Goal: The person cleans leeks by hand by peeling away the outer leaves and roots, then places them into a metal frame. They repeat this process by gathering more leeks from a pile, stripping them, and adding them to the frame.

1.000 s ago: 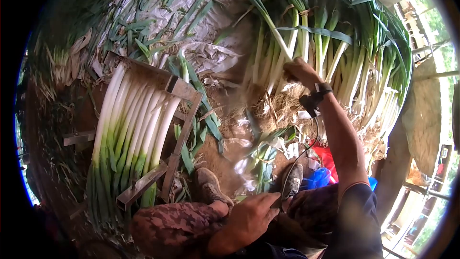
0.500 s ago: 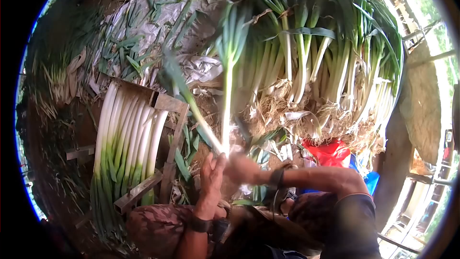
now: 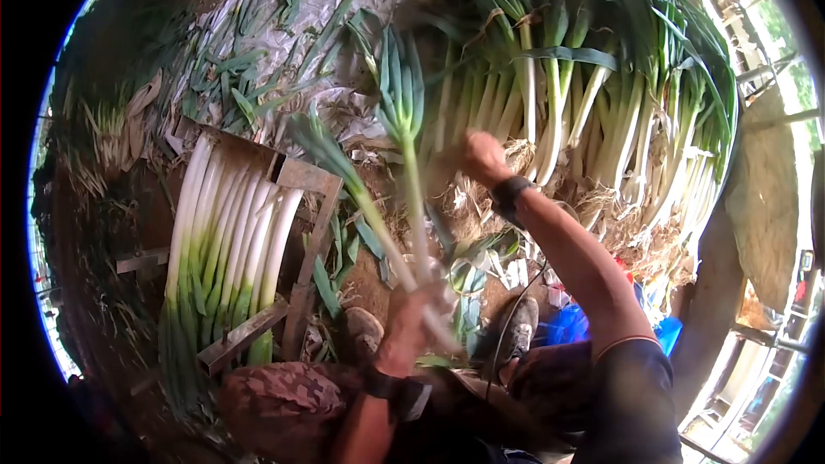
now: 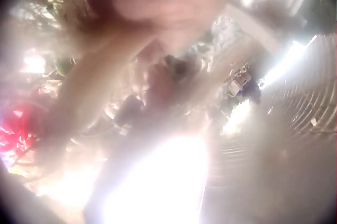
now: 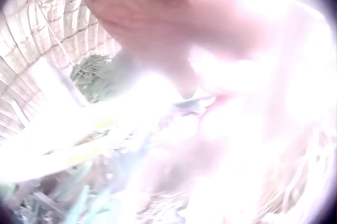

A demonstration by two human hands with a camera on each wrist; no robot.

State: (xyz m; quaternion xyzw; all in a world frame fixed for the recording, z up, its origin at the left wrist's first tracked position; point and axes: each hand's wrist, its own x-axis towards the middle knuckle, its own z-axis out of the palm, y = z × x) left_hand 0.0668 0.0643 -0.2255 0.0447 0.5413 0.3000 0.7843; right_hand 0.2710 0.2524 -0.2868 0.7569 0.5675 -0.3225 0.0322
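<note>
My left hand [image 3: 411, 322] grips two leeks near their pale lower ends, low in the middle of the head view. One leek [image 3: 368, 206] leans up to the left. The other leek [image 3: 412, 176] stands nearly upright, green leaves fanned at its top. In the left wrist view a blurred pale stalk [image 4: 95, 82] slants down from the hand. My right hand [image 3: 484, 157] is beside the roots of a big pile of leeks [image 3: 636, 120], fingers curled and blurred. Glare washes out the right wrist view, so I cannot tell whether that hand holds anything.
At left, a metal frame [image 3: 309, 176] bears a row of leeks [image 3: 232, 241], white ends up. Leaf scraps cover a whitish sheet [image 3: 266, 26] behind. A blue bag [image 3: 567, 326] is by my right shoe [image 3: 524, 326]. A thin cable [image 3: 516, 309] trails from my right wrist.
My right hand went from the pile to the left hand, then back out to the pile's left side. The left hand rose from the knee and now holds two leeks.
</note>
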